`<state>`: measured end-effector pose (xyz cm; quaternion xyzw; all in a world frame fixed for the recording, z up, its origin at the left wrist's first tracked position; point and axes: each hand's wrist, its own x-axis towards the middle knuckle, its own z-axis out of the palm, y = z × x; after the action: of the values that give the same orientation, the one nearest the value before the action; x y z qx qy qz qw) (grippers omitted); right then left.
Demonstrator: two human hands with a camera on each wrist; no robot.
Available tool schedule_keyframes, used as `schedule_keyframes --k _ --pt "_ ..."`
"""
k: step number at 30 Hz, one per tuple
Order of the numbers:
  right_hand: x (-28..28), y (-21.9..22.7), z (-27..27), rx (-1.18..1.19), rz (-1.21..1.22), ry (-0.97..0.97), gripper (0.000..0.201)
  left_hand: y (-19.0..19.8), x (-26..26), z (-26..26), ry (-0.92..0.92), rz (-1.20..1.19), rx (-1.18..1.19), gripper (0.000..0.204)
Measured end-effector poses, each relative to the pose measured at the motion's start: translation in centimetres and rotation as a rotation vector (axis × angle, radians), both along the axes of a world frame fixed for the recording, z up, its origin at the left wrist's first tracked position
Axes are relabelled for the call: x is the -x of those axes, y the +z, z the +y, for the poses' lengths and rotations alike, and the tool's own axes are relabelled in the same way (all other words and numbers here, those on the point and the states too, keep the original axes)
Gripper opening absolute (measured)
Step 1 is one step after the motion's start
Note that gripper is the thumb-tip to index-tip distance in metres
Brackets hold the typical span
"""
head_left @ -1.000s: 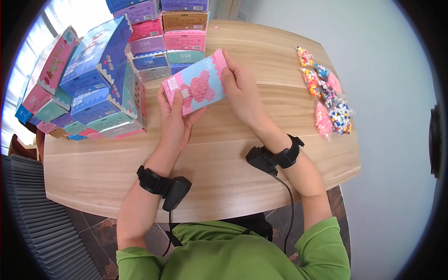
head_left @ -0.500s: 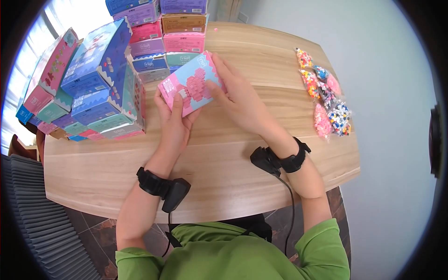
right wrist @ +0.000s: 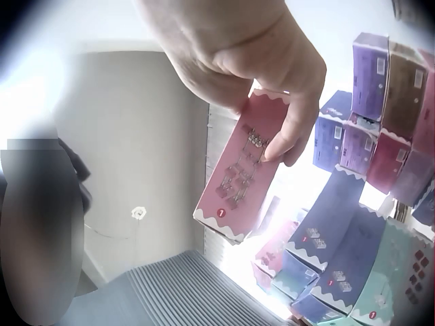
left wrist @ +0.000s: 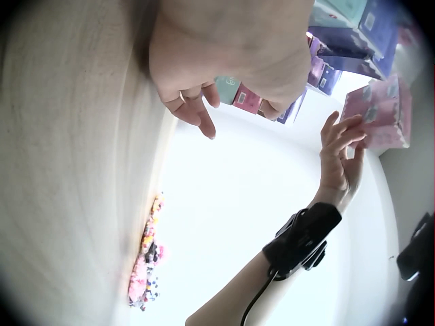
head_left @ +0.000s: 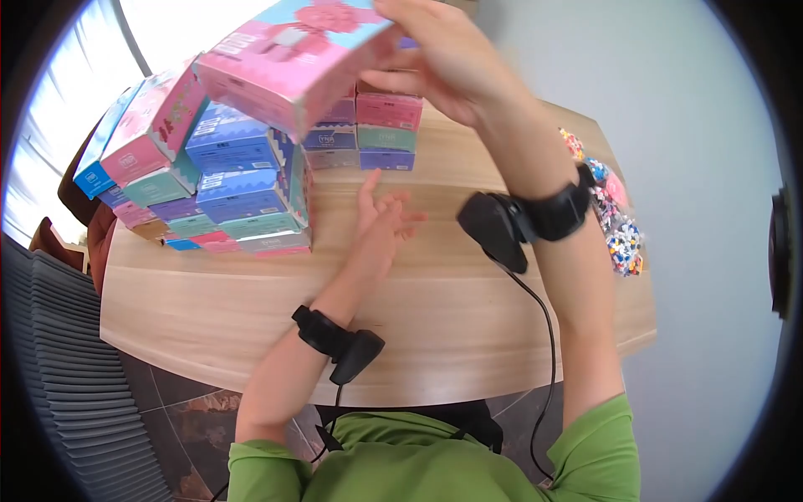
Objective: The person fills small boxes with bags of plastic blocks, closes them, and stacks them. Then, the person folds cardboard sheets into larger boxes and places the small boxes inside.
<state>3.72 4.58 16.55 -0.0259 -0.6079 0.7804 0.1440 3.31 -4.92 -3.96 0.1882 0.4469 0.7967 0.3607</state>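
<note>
A pink and light blue box (head_left: 284,63) is held up above the stacked boxes in the head view, gripped at its right end by my right hand (head_left: 460,67). In the right wrist view the fingers of my right hand (right wrist: 272,75) curl round one end of the pink box (right wrist: 245,166). My left hand (head_left: 385,219) is low over the table, fingers loosely spread and holding nothing; the left wrist view shows this hand (left wrist: 224,61) empty too. That view also has the raised box (left wrist: 380,112) in my right hand (left wrist: 340,159).
Stacked coloured boxes (head_left: 238,197) stand on the left of the wooden table (head_left: 452,335), with another stack (head_left: 387,125) behind. Bags of small coloured pieces (head_left: 623,247) lie at the right edge, partly behind my right forearm. A grey pleated surface (head_left: 92,368) is at the left.
My right hand has lifted the box up and left over the stacks. My left hand has let go of it and is lower, over the table. The head view has shifted.
</note>
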Motion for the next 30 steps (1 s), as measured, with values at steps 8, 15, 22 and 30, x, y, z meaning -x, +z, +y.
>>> schedule_keyframes --k 8,15,22,30 --pt "6.1 -3.7 -1.2 -0.889 0.292 -0.255 0.051 -0.8 0.3 0.2 -0.007 -0.069 -0.07 0.054" --pt "6.8 -3.3 -3.2 -0.667 0.075 -0.13 0.079 -0.7 0.0 0.5 -0.027 -0.128 -0.151 0.048" --pt "8.7 -4.2 -3.3 -0.656 0.187 -0.175 0.073 -0.7 -0.1 0.4 -0.052 -0.087 -0.251 0.042" --pt "5.9 -4.1 -3.7 -0.728 0.403 -0.37 0.057 -0.8 -0.3 0.5 0.049 -0.034 -0.141 0.041"
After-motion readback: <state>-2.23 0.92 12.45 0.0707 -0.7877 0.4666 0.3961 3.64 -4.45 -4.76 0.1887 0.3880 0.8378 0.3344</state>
